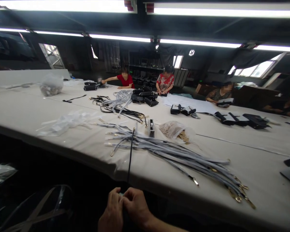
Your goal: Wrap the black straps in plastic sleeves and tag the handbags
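Below the table's near edge, my left hand [113, 211] and my right hand [136, 206] meet with bent fingers pinched together. A thin black strap [130, 154] crosses the table edge and runs down to my fingers; its lower end is hidden in them. A small pale bit shows between my fingertips, too small to name. Beyond the edge lies a long bundle of grey-wrapped straps [174, 149] with gold-coloured metal clasps. The upper end of the black strap rests over this bundle's left part.
A tape dispenser [151, 128] stands behind the bundle, beside a clear bag of gold-coloured pieces [177, 131]. Crumpled white wrapping [67, 123] lies left. Farther back are black bags [145, 96], more straps [122, 100] and several people at work. A plastic-wrapped bundle [38, 209] sits lower left.
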Tool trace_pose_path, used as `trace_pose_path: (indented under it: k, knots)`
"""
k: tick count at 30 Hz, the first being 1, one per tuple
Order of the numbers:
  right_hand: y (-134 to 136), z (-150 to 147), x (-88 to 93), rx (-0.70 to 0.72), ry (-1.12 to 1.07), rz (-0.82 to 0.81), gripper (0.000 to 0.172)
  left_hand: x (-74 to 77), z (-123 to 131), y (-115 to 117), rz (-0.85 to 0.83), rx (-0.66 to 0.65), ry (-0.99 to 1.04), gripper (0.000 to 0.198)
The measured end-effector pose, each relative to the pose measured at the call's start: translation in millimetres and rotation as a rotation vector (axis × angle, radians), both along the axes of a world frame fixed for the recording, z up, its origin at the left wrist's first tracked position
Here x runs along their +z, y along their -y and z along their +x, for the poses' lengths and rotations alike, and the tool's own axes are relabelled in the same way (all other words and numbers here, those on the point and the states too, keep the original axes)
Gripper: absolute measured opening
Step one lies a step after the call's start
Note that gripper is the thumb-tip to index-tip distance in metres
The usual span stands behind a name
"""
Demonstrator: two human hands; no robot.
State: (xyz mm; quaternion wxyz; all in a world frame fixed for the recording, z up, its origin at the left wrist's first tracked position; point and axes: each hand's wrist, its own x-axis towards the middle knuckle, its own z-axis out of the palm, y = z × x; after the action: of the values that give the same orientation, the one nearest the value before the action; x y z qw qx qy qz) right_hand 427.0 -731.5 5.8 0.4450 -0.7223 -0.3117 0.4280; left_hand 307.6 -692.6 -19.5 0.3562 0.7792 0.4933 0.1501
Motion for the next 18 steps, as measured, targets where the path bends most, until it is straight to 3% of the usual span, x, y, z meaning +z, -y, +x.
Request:
trace_pose_path:
  k: [2, 6, 11, 13, 18]
  knots:
    - [2.2, 9.1, 10.0, 0.14, 0.102, 0.001, 0.003, 11.5, -3.9, 4.0, 0.01, -0.007, 0.003, 0.029]
    - [7.9, 43.5, 18.6, 0.403, 0.148, -0.085, 0.015, 32.1, -24.0, -4.3, -0.035, 0.011, -0.169, 0.028]
    - [11.0, 73.0, 25.8, 0.635, 0.223, -0.175, 0.02, 33.6, -58.2, -11.2, -0.056, 0.124, -0.417, 0.022]
    - [8.4, 65.3, 36.8, 0.683, 0.338, -0.136, 0.016, 32.5, -58.2, -4.0, -0.054, 0.1, -0.369, 0.021]
    - [-7.7, 23.3, 64.5, 0.827, 0.588, -0.036, 0.015, 32.8, -36.6, 14.7, -0.162, 0.047, -0.008, 0.026]
